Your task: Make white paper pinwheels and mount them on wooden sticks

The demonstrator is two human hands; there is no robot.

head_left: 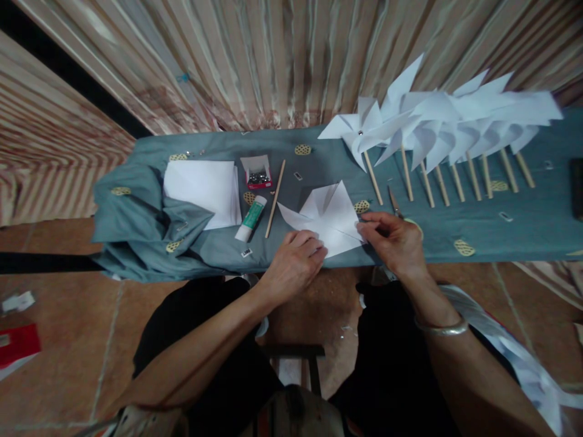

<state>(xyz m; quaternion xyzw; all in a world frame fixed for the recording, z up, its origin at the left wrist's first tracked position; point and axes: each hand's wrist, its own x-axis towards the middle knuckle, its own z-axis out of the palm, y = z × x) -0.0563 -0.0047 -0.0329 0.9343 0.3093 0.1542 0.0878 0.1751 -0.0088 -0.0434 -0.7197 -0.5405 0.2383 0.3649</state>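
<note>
A white paper sheet [334,227], cut inward and partly folded, lies at the near edge of the cloth-covered table. Its left point and upper flaps stand up in curves. My left hand [298,258] is closed at the lower left of this sheet, fingers curled on it. At the right corner, my right hand [396,240] pinches the paper between thumb and fingers. Scissors [394,201] lie just beyond my right hand, which hides part of them. Left of the sheet are a wooden stick [275,199] and a green-and-white glue stick [251,218].
A small open box [257,173] of shiny metal pins stands behind the glue stick. A stack of white paper [203,188] lies at the left beside bunched cloth. Several white paper pinwheels [359,130] on wooden sticks overlap in a row at the back right. A curtain [273,60] hangs behind the table.
</note>
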